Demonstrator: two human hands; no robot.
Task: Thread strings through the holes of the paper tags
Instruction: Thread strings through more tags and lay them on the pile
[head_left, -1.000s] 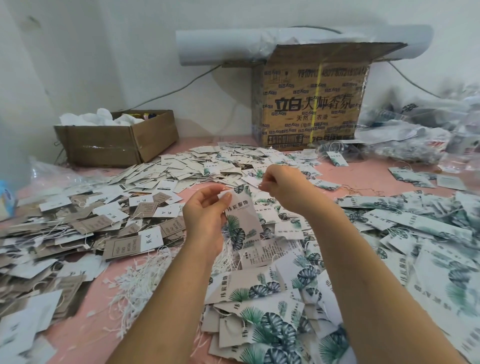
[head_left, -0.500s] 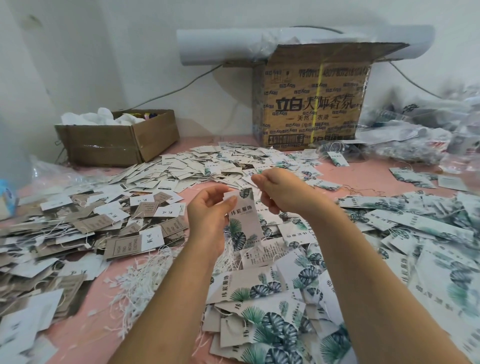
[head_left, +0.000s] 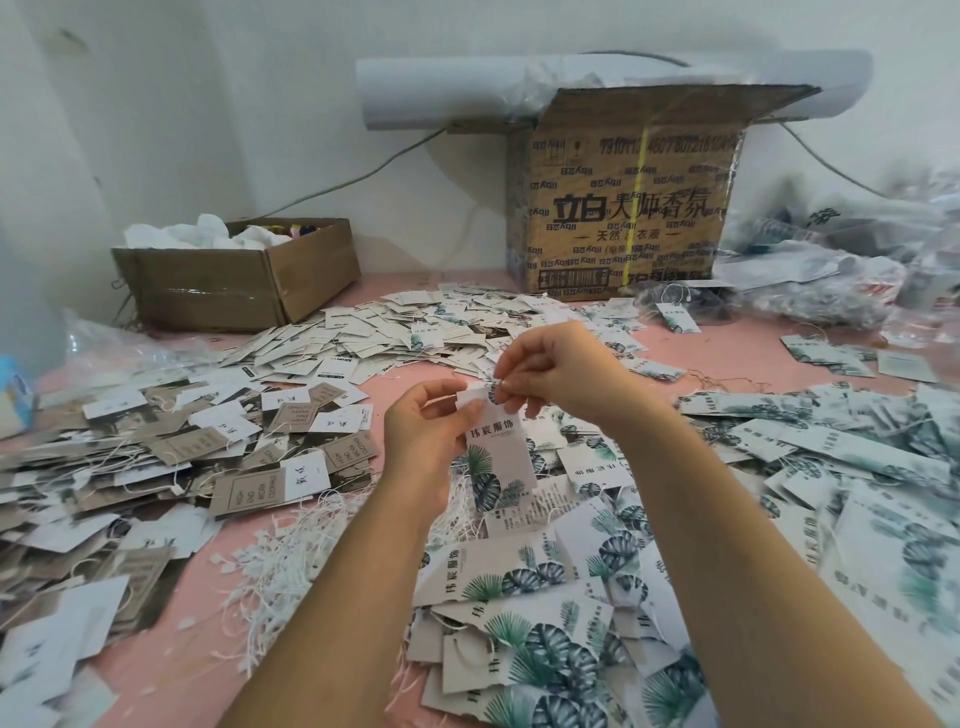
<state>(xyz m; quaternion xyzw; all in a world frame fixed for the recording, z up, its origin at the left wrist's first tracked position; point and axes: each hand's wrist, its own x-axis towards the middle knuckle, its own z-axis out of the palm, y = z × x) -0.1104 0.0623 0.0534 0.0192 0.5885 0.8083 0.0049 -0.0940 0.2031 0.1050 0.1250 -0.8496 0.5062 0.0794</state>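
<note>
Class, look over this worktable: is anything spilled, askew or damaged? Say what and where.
Nothing looks damaged. The white strings lie tangled in a loose heap on the pink table, beside the left forearm, odd since threading needs single strands.

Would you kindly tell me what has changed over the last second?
The right hand moved left to the top of the tag and now pinches it there. The left hand kept holding the tag, and the piles stayed put.
</note>
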